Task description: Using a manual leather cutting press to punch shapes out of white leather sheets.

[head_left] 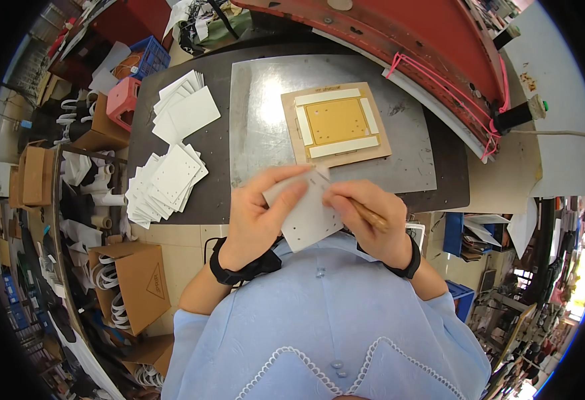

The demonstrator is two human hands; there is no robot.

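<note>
My left hand (pixel 256 213) grips a white card (pixel 302 227) with small dark holes, its thumb on the card's face. My right hand (pixel 372 220) is closed around a slim brown tool (pixel 366 212), with its fingertips at the card's right side; the tool's tip is hard to make out. Beyond my hands, a tan board with white strips and a yellow plate (pixel 336 123) lies on a metal sheet (pixel 252 123). To the left are a pile of plain white cards (pixel 189 117) and a fanned pile of holed cards (pixel 172 173).
A large red machine part (pixel 439 40) with pink cords overhangs the dark table (pixel 222 180) at upper right. At left stand a pink stool (pixel 122 100), a blue crate (pixel 149 60) and cardboard boxes (pixel 136 287) of white loops. A blue bin (pixel 459 233) sits at right.
</note>
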